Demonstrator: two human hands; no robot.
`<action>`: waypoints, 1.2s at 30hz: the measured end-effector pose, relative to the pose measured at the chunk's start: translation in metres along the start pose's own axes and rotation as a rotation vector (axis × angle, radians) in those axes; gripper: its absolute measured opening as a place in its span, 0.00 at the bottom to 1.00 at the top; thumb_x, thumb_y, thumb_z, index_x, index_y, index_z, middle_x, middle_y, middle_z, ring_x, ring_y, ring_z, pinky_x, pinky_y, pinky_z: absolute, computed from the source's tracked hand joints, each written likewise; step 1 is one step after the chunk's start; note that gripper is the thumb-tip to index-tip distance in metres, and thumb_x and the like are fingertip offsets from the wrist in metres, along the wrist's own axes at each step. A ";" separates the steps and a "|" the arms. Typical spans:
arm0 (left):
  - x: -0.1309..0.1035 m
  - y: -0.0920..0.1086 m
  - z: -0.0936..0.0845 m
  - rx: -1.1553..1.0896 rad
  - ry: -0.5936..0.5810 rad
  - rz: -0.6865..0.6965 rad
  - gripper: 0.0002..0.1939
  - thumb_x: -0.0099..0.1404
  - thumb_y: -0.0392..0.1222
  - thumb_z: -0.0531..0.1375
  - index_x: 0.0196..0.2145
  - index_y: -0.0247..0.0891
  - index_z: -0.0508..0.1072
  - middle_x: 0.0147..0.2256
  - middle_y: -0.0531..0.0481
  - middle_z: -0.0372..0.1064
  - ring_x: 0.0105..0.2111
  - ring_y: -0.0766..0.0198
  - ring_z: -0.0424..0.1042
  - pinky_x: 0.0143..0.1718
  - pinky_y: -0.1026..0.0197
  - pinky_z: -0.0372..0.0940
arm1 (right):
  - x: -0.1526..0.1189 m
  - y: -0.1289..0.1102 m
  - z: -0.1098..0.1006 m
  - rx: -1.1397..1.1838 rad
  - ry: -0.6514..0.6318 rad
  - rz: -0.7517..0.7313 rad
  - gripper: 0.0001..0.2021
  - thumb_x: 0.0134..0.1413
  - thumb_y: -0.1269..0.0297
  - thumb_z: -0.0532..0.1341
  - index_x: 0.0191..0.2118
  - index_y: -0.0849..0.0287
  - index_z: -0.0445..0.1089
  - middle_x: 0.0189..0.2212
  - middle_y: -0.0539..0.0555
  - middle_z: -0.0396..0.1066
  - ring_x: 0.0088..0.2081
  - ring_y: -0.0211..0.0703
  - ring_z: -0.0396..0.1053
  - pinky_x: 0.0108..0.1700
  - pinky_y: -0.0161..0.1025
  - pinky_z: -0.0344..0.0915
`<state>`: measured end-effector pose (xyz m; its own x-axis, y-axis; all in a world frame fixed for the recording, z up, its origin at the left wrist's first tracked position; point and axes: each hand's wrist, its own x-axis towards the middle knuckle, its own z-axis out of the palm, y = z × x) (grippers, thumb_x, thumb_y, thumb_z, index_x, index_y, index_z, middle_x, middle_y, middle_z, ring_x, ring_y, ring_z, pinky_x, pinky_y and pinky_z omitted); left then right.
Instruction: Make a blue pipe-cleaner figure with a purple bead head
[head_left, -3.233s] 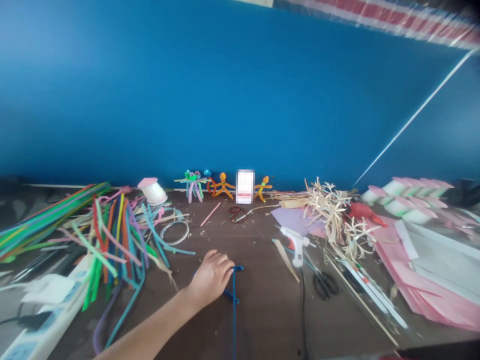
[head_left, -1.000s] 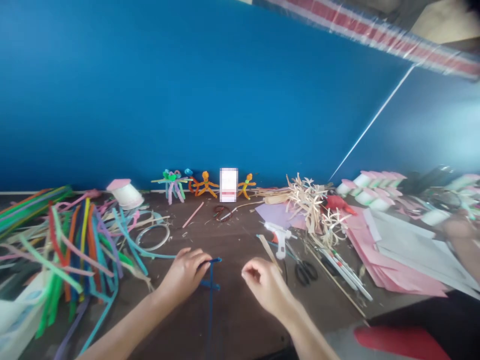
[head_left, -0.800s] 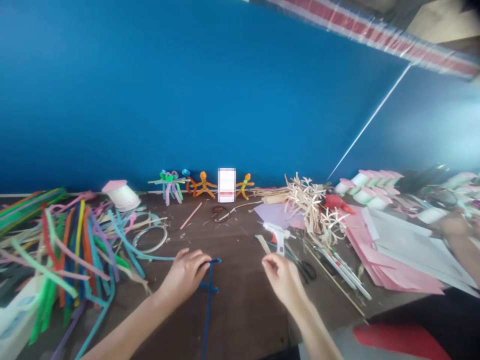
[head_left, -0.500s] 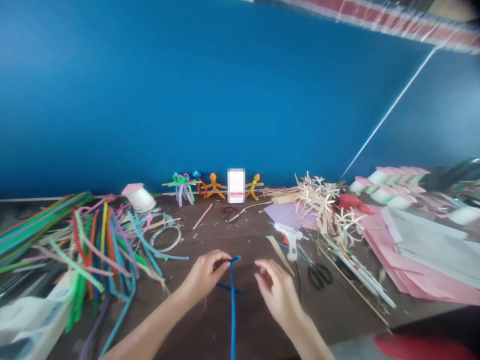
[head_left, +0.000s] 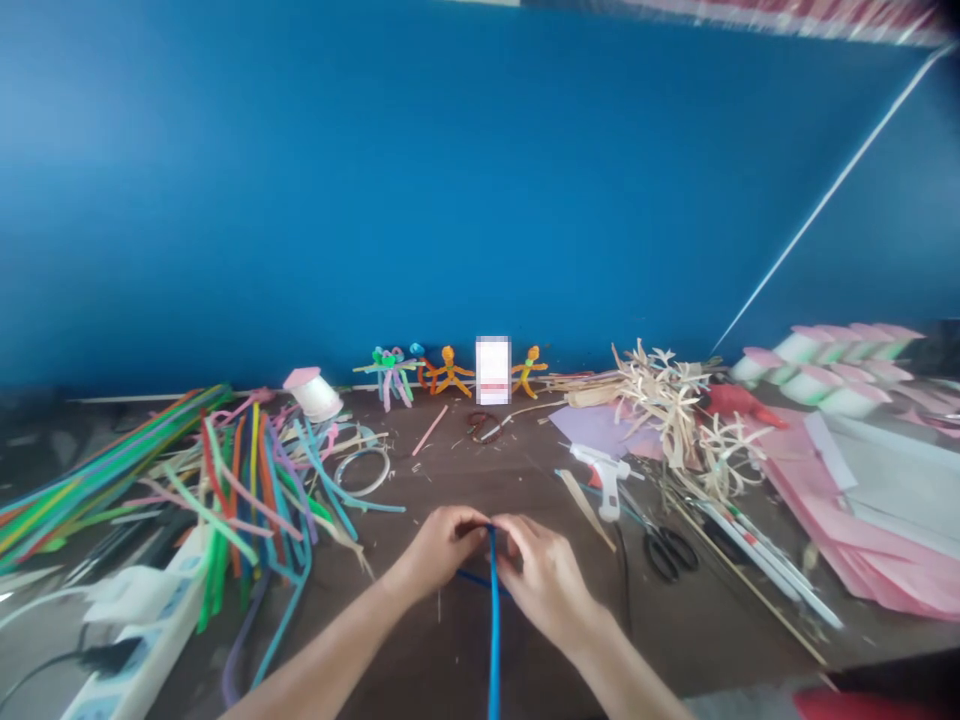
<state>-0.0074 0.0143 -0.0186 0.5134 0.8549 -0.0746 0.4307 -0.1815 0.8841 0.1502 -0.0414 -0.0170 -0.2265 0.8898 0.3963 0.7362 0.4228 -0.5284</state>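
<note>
A bright blue pipe cleaner (head_left: 494,630) hangs down toward the bottom edge from between both hands. My left hand (head_left: 448,540) pinches its top end with thumb and index finger. Against it on the other side, my right hand (head_left: 536,560) closes its fingertips on the same end. A darker blue piece (head_left: 472,577) lies on the table behind the hands, partly hidden by them.
Coloured pipe cleaners (head_left: 247,480) and a power strip (head_left: 150,640) are on the left. To the right lie a white glue gun (head_left: 609,480), black-handled scissors (head_left: 670,553) and pink sheets (head_left: 847,530). Small orange figures (head_left: 448,372) stand by the blue wall.
My right hand has come in from the right and now grips the blue pipe cleaner's top end beside my left hand. The view has shifted, so the table items appear further right.
</note>
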 end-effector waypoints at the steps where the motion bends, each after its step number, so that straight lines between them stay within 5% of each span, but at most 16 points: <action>1: 0.000 0.000 0.000 0.016 0.009 0.002 0.12 0.55 0.40 0.52 0.31 0.34 0.74 0.27 0.50 0.72 0.28 0.64 0.67 0.31 0.66 0.59 | 0.000 0.000 0.001 -0.004 0.004 -0.002 0.16 0.45 0.76 0.54 0.42 0.56 0.63 0.29 0.52 0.68 0.29 0.40 0.66 0.30 0.33 0.60; 11: 0.000 -0.001 0.002 -0.106 -0.001 -0.077 0.13 0.55 0.42 0.53 0.30 0.32 0.74 0.23 0.50 0.70 0.23 0.67 0.64 0.26 0.67 0.57 | -0.001 0.000 0.008 -0.040 0.038 -0.014 0.07 0.49 0.73 0.52 0.31 0.57 0.66 0.23 0.51 0.66 0.25 0.38 0.66 0.26 0.31 0.58; 23: 0.001 0.006 -0.003 -0.406 0.016 -0.178 0.13 0.49 0.43 0.58 0.27 0.29 0.75 0.20 0.51 0.66 0.20 0.70 0.59 0.24 0.67 0.55 | -0.003 0.004 0.018 0.166 0.137 0.068 0.08 0.52 0.70 0.53 0.35 0.55 0.68 0.25 0.51 0.68 0.26 0.38 0.68 0.30 0.32 0.63; 36: 0.004 -0.002 -0.001 -0.318 0.076 -0.161 0.12 0.51 0.43 0.57 0.27 0.30 0.73 0.20 0.52 0.67 0.21 0.68 0.62 0.25 0.66 0.56 | -0.004 0.000 0.019 0.217 0.112 0.083 0.11 0.51 0.71 0.53 0.39 0.55 0.69 0.27 0.51 0.70 0.27 0.38 0.68 0.31 0.32 0.62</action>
<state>-0.0070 0.0181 -0.0206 0.3961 0.8961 -0.2002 0.2428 0.1081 0.9640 0.1389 -0.0416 -0.0326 -0.0899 0.9037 0.4187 0.5926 0.3864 -0.7067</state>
